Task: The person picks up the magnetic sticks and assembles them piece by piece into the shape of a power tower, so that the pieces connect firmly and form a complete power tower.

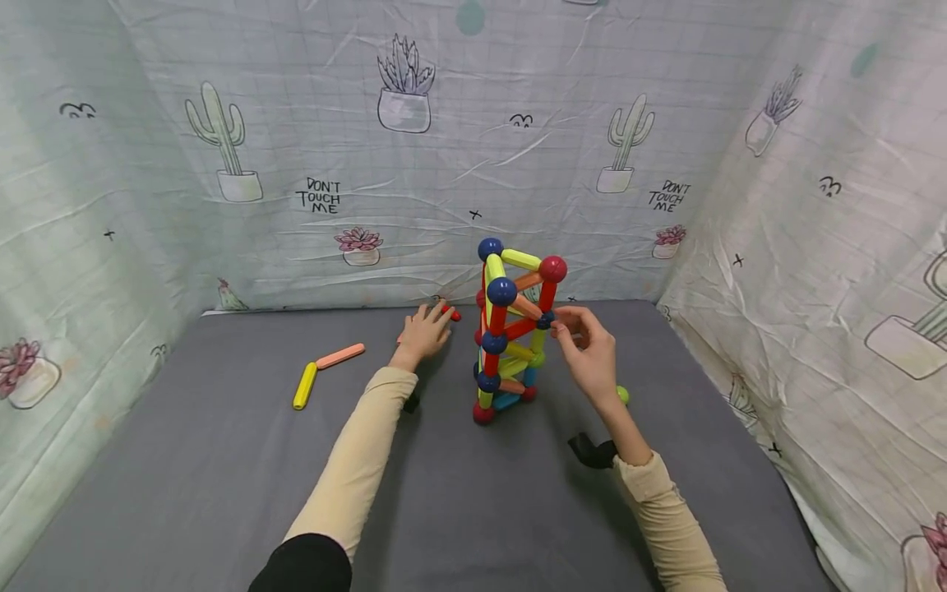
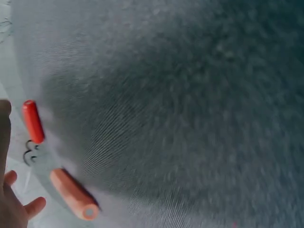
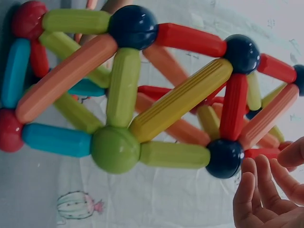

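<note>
A tower of colored magnetic rods and balls [image 1: 494,342] stands upright, with blue balls, a red ball [image 1: 552,269] and yellow-green rods at its top. At its right side my right hand [image 1: 589,349] has thumb and fingertips bent in against a blue ball [image 3: 224,158] and the short red rod beside it. Left of the tower, my left hand [image 1: 423,335] reaches low over the table with fingers spread. A red rod [image 2: 33,122] lies by its fingertips, and an orange rod [image 2: 73,194], mostly hidden by the hand in the head view, lies close by.
Farther left on the grey table [image 1: 222,460] lie a yellow rod [image 1: 304,386] and another orange rod [image 1: 340,356], end to end. A green ball [image 1: 623,395] sits behind my right wrist. A printed cloth [image 1: 473,164] hangs behind the table and along its sides.
</note>
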Available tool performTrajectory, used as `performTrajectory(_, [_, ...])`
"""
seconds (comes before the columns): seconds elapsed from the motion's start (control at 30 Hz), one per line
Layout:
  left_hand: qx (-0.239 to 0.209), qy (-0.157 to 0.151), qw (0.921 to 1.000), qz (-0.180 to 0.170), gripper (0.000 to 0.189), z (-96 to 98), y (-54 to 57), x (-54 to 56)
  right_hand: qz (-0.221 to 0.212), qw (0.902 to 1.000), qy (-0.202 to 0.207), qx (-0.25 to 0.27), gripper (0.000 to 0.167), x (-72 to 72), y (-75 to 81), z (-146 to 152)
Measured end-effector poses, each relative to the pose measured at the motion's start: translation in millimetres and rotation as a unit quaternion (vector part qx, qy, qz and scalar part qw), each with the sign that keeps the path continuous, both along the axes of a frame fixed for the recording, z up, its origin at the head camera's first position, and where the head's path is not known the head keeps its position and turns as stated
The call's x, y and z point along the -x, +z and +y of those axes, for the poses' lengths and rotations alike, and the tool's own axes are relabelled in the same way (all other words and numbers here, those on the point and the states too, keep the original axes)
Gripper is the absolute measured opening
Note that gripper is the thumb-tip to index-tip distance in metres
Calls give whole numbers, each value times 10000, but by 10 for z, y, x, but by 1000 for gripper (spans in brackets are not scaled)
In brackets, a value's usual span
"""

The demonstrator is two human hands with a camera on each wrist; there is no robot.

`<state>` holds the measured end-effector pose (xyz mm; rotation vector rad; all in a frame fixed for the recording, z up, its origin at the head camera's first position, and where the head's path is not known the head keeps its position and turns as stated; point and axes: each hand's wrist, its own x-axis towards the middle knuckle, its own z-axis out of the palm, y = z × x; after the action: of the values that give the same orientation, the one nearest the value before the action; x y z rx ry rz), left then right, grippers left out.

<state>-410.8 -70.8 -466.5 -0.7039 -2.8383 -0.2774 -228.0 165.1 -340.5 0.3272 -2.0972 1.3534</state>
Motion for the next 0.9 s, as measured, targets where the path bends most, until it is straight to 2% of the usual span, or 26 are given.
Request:
performTrajectory(0.13, [730,-23,9963,-459,56,8,-83,72,-176,9996,-100,-201,21,81,-122,103])
performTrajectory(0.27, [1132,56,9899,-854,65,64,-65,92,-245,9992,-35,-318,21,82,-159,165])
performTrajectory(0.4, [1436,22,9831,-1136,69,167,-20,80,-340,9985,-45,-418,22,39,-132,195])
performTrajectory(0.53, [1642,25,9802,-1103,64,241,7,65,-401,9983,-34,-421,23,-42,-18,141])
performTrajectory(0.67, [1868,121,9776,-965,53,265,-36,113,-347,9982,-72,-477,25,-103,70,66])
performTrajectory(0.73, [1953,215,9766,-876,48,269,-190,252,-373,9980,-106,-499,25,-108,82,46])
performTrajectory(0.8, [1939,240,9797,-457,43,237,-354,341,-396,9979,-132,-499,26,-102,81,36])
performTrajectory(0.87, [1782,205,9836,174,40,194,-781,659,-435,9980,-152,-439,26,-90,80,32])
performTrajectory(0.9, [1759,218,9836,328,40,185,-887,752,-439,9980,-161,-420,26,-82,80,33])
